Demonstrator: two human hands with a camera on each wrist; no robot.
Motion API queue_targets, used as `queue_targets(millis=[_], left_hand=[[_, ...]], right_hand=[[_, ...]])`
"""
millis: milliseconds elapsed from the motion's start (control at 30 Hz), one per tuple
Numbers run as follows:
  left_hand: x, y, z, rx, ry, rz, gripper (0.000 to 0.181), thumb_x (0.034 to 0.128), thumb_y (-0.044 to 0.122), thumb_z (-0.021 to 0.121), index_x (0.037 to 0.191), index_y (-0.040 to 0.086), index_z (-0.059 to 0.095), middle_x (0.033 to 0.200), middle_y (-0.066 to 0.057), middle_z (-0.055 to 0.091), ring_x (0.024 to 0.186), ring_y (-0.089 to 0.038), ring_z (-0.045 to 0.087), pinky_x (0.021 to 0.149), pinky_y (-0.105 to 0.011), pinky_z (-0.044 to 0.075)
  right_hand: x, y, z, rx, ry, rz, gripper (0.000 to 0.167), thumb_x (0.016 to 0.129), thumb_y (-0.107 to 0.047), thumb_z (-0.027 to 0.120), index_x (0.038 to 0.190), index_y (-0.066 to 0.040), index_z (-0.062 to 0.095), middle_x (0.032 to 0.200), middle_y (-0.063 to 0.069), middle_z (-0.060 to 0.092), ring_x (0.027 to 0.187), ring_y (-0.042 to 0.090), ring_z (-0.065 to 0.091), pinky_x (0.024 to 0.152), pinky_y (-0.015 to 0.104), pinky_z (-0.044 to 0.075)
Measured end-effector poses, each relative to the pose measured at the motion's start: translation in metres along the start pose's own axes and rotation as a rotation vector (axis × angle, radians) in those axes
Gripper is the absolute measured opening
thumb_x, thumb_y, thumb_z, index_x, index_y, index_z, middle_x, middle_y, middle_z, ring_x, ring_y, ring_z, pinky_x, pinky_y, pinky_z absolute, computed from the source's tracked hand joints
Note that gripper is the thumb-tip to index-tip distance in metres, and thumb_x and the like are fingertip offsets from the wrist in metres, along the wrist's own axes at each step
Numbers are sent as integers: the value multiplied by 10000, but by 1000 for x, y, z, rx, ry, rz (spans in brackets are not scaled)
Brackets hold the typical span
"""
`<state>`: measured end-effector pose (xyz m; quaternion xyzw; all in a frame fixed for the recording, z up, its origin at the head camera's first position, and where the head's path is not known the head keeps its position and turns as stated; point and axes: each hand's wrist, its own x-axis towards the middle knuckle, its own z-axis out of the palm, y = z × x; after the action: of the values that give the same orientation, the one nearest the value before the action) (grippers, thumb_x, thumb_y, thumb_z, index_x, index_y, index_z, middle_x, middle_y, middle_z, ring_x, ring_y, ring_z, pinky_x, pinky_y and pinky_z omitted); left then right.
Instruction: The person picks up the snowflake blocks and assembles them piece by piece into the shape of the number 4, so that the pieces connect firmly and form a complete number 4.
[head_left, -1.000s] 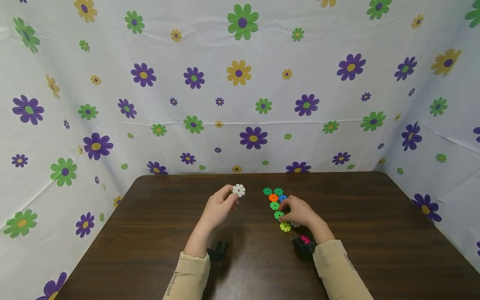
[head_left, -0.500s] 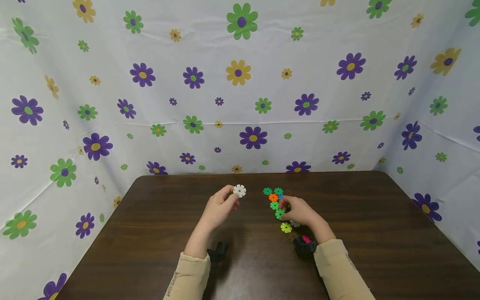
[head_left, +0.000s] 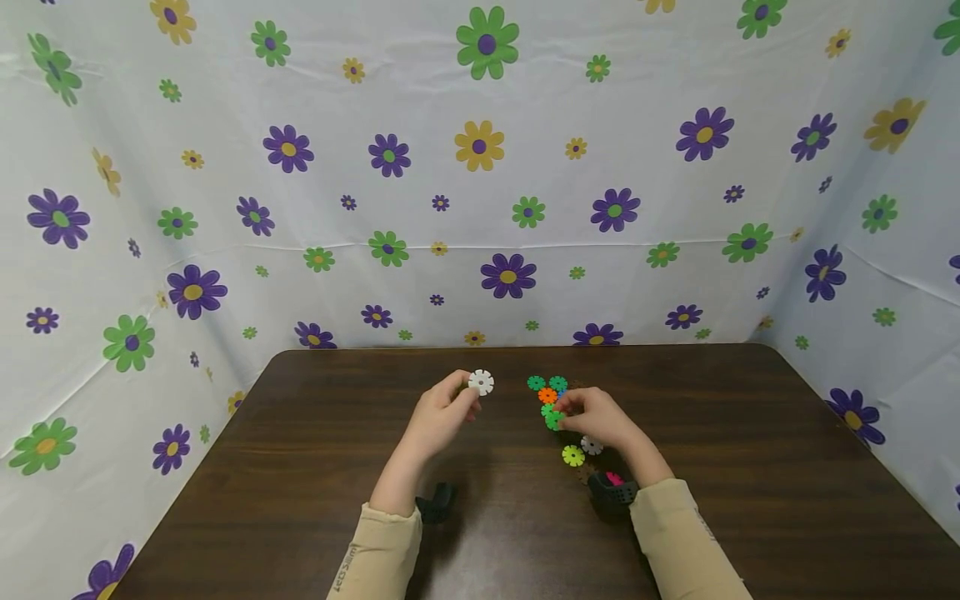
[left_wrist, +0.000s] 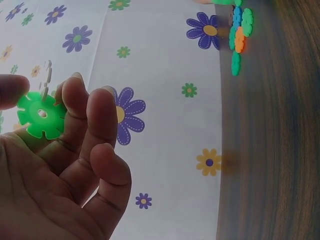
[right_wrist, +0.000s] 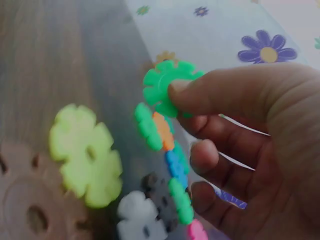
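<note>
In the head view the left hand is just left of centre in the lower half of the frame, its thumb and forefinger pinching a white disc and a green disc together; the left wrist view shows the green disc face-on at the left of the frame, with the white one edge-on just above, and its remaining fingers loosely bent. Right of centre, the right hand pinches a light green disc between thumb and forefinger, seen near the upper middle of the right wrist view. In the head view that disc overlaps a flat green disc; whether they touch, I cannot tell. Further discs lie on the tabletop: two dark green discs near its far edge, right of centre, with an orange disc just below them and a blue disc beside it, partly hidden by the right hand. Lower in the frame, under the right wrist, are a grey-white disc, a yellow disc, a brown disc and a pink disc, the last partly covered by a black band. Both arms enter from the bottom edge in beige sleeves. Flowered cloth fills the upper frame and both sides.
</note>
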<state>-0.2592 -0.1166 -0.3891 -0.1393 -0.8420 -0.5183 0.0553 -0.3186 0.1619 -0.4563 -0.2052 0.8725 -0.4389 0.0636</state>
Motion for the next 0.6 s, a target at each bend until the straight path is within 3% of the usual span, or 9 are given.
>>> queue_targets(millis=[167,433,600], left_hand=[[0,0,1,5,7,0,140,985,186,504,985,148,639,807,-37,649,730,-197,629,683,-346,509],[1,1,4,17,27,-5,179,978,183,466,955,147,640,830,-25,657,823,-289,635,735,-358,496],[0,3,6,29,11,2,184,977,186,459,944,155,637,818,-19,645,797,-226,622,729,-355,490]], right_hand=[[-1,-12,-3,94,54,-13,161,849,-101,724,986,-15,718,901,43,651,790,217,537,695,354,489],[-3,-40,-1,323,94,-51,239,909,-94,672,1088,65,679,931,150,690,840,423,647,758,553,526],[-4,-57,5,479,122,-63,220,915,-28,649,1098,95,650,964,213,674,877,466,654,771,580,509]])
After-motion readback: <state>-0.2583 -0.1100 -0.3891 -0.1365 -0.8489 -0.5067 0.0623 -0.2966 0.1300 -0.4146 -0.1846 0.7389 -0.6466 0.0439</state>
